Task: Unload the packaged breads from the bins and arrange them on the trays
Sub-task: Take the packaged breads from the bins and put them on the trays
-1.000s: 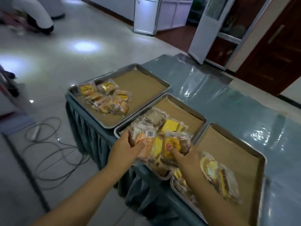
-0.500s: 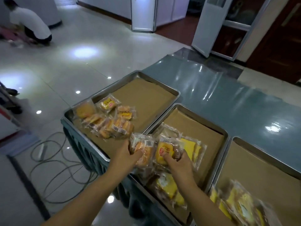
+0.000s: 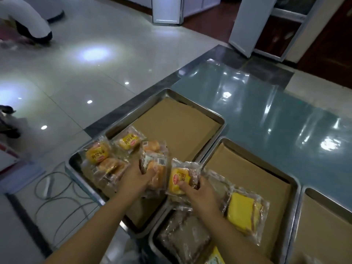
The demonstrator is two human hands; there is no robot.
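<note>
mid-arrangement, judging by a packet in each hand. nearest, in the middle tray (image 3: 296, 189): a brown packet (image 3: 182, 231) and a yellow cake packet (image 3: 242, 214) lying on the paper liner. just beyond, right hand (image 3: 200, 195) pinching a yellow-label bread packet (image 3: 180, 181) between thumb and curled fingers, over the seam between the middle tray and the left tray (image 3: 219, 119). beside it, left hand (image 3: 133, 178) curled round a barcoded bread packet (image 3: 157, 168), held above the left tray's near half. next move probably calls for lowering each packet flat onto bare liner, clear of the cluster of packets (image 3: 114, 151) crowding the left tray's outer corner; raised rims between the two trays likely the only snag. farther back, bare brown paper (image 3: 175, 126), then the glossy teal tabletop (image 3: 266, 103). no bins in view. down on the floor, looped cables (image 3: 57, 187); far off, a crouching person (image 3: 28, 21) and a white door (image 3: 247, 25).
</note>
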